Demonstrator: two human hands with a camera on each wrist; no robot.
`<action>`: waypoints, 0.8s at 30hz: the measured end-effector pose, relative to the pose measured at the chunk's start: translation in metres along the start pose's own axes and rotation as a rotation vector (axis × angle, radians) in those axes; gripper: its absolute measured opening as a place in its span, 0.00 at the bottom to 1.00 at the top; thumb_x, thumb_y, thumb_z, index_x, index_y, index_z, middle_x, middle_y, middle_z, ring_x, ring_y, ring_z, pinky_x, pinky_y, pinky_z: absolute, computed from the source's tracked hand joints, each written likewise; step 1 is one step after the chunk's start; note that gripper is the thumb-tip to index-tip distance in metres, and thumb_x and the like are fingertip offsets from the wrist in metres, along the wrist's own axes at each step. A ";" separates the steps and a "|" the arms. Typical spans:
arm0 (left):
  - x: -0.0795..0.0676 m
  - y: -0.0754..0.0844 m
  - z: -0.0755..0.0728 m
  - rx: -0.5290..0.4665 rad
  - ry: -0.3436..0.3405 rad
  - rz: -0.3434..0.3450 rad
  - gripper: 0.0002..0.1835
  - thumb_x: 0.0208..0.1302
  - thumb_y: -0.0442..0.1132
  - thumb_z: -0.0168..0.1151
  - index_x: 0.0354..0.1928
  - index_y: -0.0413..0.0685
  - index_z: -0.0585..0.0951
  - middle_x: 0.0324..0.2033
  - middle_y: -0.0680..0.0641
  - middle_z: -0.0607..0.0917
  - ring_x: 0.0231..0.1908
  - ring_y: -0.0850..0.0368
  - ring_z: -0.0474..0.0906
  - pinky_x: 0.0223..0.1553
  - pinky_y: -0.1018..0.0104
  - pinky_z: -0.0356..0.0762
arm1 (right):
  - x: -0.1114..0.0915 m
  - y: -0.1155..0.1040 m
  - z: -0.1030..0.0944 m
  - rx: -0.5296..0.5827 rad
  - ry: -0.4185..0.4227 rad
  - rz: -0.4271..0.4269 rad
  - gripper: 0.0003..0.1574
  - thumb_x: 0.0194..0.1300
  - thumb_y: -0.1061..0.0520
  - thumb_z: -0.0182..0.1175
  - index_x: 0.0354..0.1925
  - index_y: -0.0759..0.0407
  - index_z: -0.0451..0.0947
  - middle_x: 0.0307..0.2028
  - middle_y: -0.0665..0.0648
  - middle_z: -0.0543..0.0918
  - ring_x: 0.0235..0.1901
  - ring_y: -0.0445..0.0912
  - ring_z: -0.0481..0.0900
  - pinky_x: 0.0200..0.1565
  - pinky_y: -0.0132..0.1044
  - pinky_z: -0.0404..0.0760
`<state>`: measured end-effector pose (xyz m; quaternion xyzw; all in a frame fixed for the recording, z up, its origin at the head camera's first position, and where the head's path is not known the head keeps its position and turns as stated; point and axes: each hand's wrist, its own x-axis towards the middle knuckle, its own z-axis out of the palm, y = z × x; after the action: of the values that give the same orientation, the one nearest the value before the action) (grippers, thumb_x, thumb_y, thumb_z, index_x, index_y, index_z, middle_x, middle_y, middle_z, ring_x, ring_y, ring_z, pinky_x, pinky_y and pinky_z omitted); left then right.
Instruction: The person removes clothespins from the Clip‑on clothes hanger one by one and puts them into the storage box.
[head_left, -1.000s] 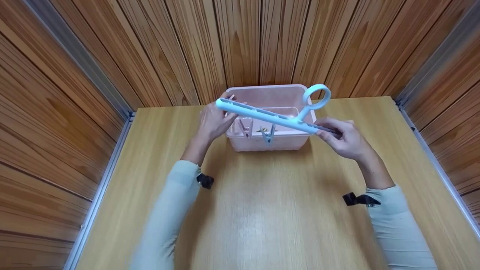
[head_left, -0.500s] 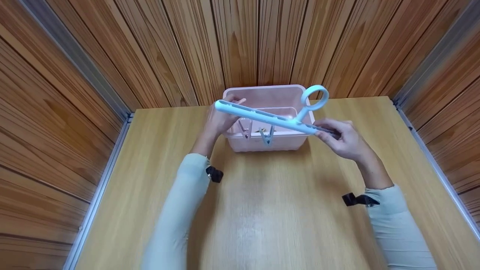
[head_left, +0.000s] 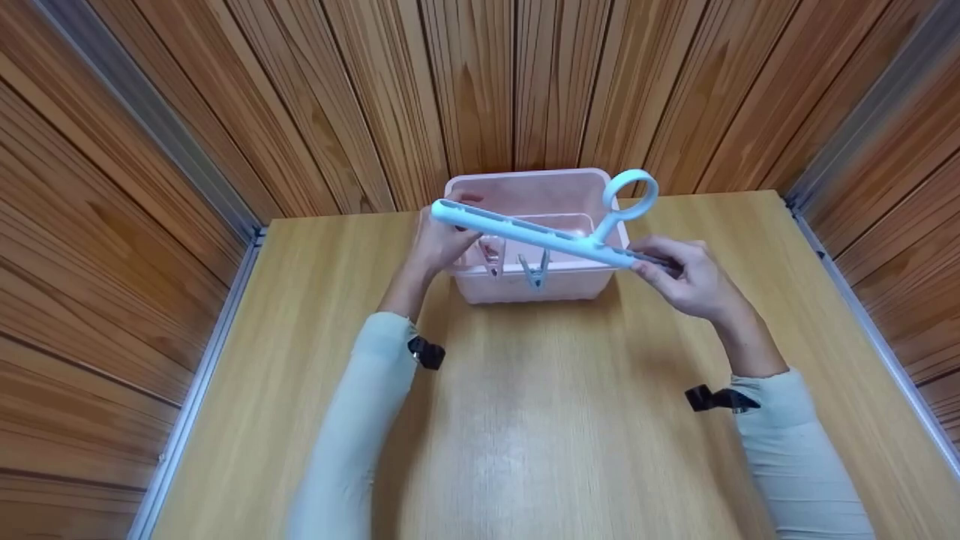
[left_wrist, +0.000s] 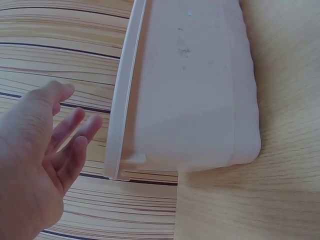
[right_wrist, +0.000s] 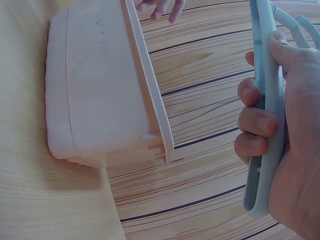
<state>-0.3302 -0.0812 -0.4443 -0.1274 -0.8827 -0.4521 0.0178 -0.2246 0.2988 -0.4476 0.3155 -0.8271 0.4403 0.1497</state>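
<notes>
A light blue clip hanger [head_left: 525, 233] with a ring hook [head_left: 631, 195] is held up slantwise over a pink plastic basket [head_left: 536, 286]. My right hand [head_left: 686, 277] grips the bar's right end, its fingers wrapped round the bar in the right wrist view. Below the bar, a pink clip [head_left: 493, 262] and a light blue clip [head_left: 535, 271] overlap the basket's front rim in the head view. My left hand [left_wrist: 37, 142] is at the basket's left side, behind the bar's left end. Its fingers are loosely bent with nothing between them, apart from the rim in the left wrist view.
The basket stands on a wooden table [head_left: 510, 420] near the wood-panelled back wall [head_left: 480, 90]. Inside it is a smaller clear-edged container [head_left: 570, 219], with contents mostly hidden. Metal rails [head_left: 199, 375] edge the table at the sides.
My left hand has shifted slightly right, towards the basket. The pink piece seen at its fingers half a second ago no longer shows there. My right hand and the hanger stay nearly still.
</notes>
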 end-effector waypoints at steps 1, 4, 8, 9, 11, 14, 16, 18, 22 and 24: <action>-0.001 0.000 0.000 -0.005 0.010 0.003 0.26 0.76 0.43 0.76 0.72 0.54 0.83 0.61 0.46 0.92 0.57 0.49 0.89 0.65 0.53 0.89 | 0.000 0.000 0.000 0.000 -0.002 0.003 0.15 0.72 0.76 0.64 0.54 0.71 0.87 0.35 0.38 0.85 0.25 0.34 0.74 0.29 0.24 0.73; -0.005 0.000 -0.002 -0.023 0.048 0.033 0.24 0.75 0.44 0.77 0.70 0.53 0.85 0.58 0.46 0.93 0.54 0.49 0.90 0.61 0.52 0.90 | 0.001 -0.001 0.000 -0.002 0.008 0.009 0.15 0.72 0.76 0.64 0.54 0.70 0.87 0.36 0.37 0.86 0.27 0.34 0.75 0.30 0.24 0.74; -0.011 0.000 -0.003 -0.044 0.120 0.114 0.25 0.74 0.42 0.76 0.70 0.49 0.85 0.59 0.44 0.93 0.57 0.46 0.90 0.64 0.48 0.88 | 0.002 -0.001 0.000 -0.010 0.025 0.009 0.15 0.71 0.76 0.64 0.53 0.69 0.88 0.36 0.37 0.86 0.27 0.33 0.75 0.30 0.23 0.74; -0.013 0.000 -0.003 -0.042 0.142 0.141 0.25 0.74 0.41 0.75 0.70 0.48 0.85 0.60 0.43 0.93 0.59 0.45 0.90 0.66 0.46 0.87 | 0.002 -0.001 0.000 -0.014 0.027 0.008 0.15 0.71 0.75 0.65 0.53 0.70 0.87 0.36 0.37 0.86 0.26 0.33 0.74 0.30 0.23 0.73; -0.016 0.000 -0.003 -0.033 0.191 0.186 0.26 0.74 0.40 0.74 0.71 0.47 0.84 0.62 0.42 0.92 0.62 0.44 0.90 0.68 0.45 0.86 | 0.002 -0.001 0.000 -0.015 0.030 0.007 0.15 0.71 0.76 0.65 0.53 0.70 0.87 0.35 0.37 0.85 0.26 0.33 0.73 0.29 0.24 0.72; -0.021 0.001 -0.004 -0.022 0.256 0.232 0.26 0.73 0.39 0.74 0.71 0.45 0.83 0.62 0.42 0.92 0.63 0.44 0.90 0.68 0.46 0.87 | 0.002 -0.001 0.000 -0.014 0.034 0.016 0.14 0.71 0.75 0.65 0.53 0.71 0.87 0.34 0.37 0.85 0.25 0.34 0.73 0.29 0.25 0.72; -0.025 0.002 -0.005 -0.019 0.284 0.254 0.26 0.74 0.40 0.74 0.71 0.45 0.83 0.61 0.42 0.92 0.61 0.45 0.90 0.66 0.49 0.88 | 0.001 0.000 0.000 -0.010 0.038 0.020 0.14 0.71 0.75 0.65 0.54 0.71 0.87 0.34 0.36 0.85 0.25 0.34 0.73 0.29 0.25 0.73; -0.028 0.003 -0.006 -0.016 0.301 0.267 0.27 0.74 0.41 0.75 0.71 0.44 0.82 0.59 0.42 0.92 0.59 0.44 0.90 0.62 0.50 0.89 | 0.001 0.000 0.000 -0.011 0.043 0.019 0.15 0.71 0.75 0.64 0.54 0.71 0.87 0.35 0.36 0.85 0.25 0.35 0.73 0.29 0.25 0.73; -0.035 0.004 -0.008 -0.010 0.303 0.283 0.27 0.74 0.43 0.75 0.70 0.42 0.82 0.57 0.41 0.92 0.57 0.41 0.90 0.52 0.51 0.90 | 0.002 0.001 0.000 -0.017 0.053 0.010 0.16 0.71 0.76 0.64 0.54 0.70 0.87 0.34 0.37 0.85 0.24 0.34 0.72 0.29 0.25 0.72; -0.039 0.005 -0.008 -0.005 0.300 0.283 0.27 0.74 0.45 0.74 0.69 0.42 0.81 0.56 0.41 0.92 0.56 0.41 0.91 0.46 0.51 0.90 | 0.002 0.001 0.000 -0.018 0.057 0.009 0.16 0.71 0.77 0.64 0.54 0.70 0.87 0.33 0.37 0.84 0.24 0.34 0.71 0.29 0.25 0.71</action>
<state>-0.2918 -0.0931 -0.4418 -0.1813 -0.8422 -0.4613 0.2121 -0.2268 0.2986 -0.4469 0.2977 -0.8278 0.4424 0.1743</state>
